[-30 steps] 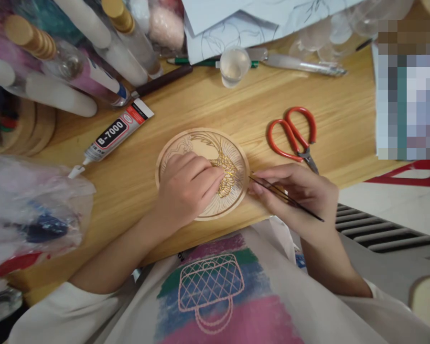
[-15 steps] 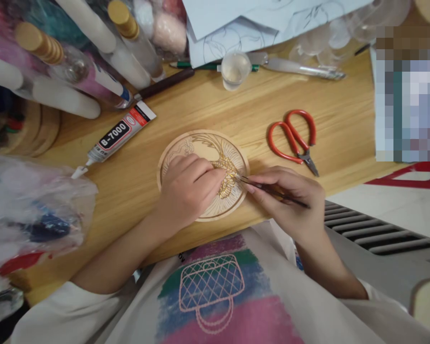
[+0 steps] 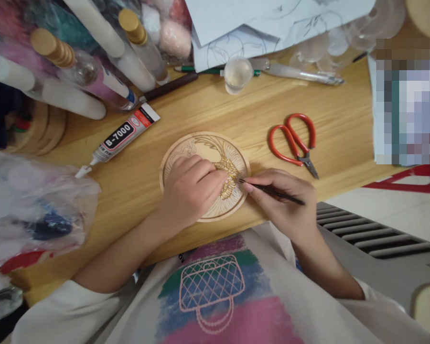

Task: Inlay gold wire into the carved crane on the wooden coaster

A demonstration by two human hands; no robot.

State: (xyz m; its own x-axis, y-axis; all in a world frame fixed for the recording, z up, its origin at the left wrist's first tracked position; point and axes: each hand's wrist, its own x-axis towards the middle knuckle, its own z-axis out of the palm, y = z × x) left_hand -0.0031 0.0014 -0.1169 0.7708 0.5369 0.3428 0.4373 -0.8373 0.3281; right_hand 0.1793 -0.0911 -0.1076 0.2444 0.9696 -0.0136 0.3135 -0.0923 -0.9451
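Note:
A round wooden plaque (image 3: 172, 155) with a raised rim lies on the table, its face printed with fine lines. Gold wire (image 3: 226, 165) bent into scale-like loops covers part of the drawing. My left hand (image 3: 193, 191) rests on the plaque's left half, fingers curled together beside the wire; its fingertips and anything between them are hidden. At the right rim, my right hand (image 3: 284, 196) grips dark slim tweezers (image 3: 277, 192) like a pen, their tips close together at the edge of the gold loops. Whether the tips hold anything is too small to tell.
Red-handled cutters (image 3: 297, 141) lie right of the plaque, a B-7000 glue tube (image 3: 123, 134) to the left. Behind are a small clear cup (image 3: 237, 76), a craft knife (image 3: 303, 74), sheets of drawings (image 3: 236, 48) and several bottles (image 3: 89, 71). A plastic bag (image 3: 39, 200) sits at left.
The tweezers' tips have come closer together, and my right hand has turned slightly inward. My left hand stays on the plaque. The whole view has shifted a little.

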